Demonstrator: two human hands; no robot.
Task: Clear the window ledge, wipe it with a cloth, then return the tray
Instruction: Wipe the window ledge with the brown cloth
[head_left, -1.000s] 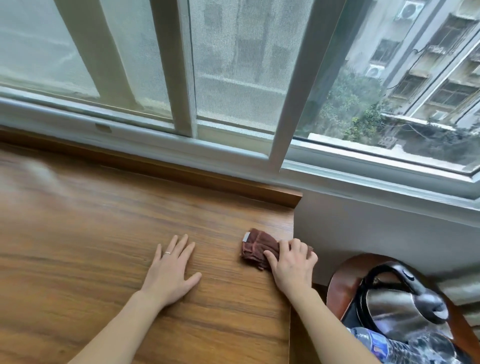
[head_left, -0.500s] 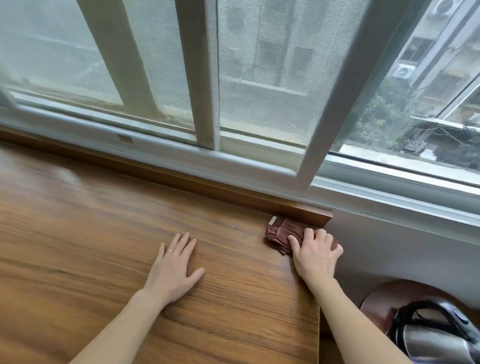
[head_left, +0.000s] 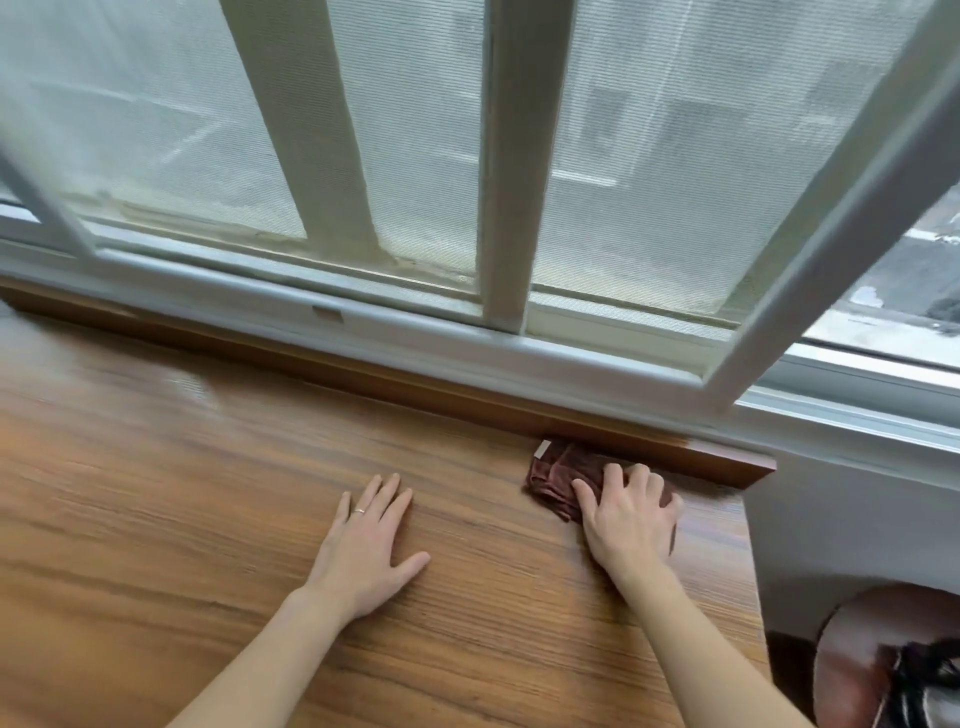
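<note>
Two hands, left hand (head_left: 366, 545) and right hand (head_left: 631, 519), one cloth (head_left: 556, 475), one ledge (head_left: 156, 519).

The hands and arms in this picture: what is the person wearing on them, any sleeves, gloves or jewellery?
Both forearms are bare as far as the picture shows, with no sleeves, and neither hand wears a glove. The left hand has a thin, plain, pale band ring on one finger. The right hand shows no ring, watch or bracelet; neither wrist carries anything.
</note>
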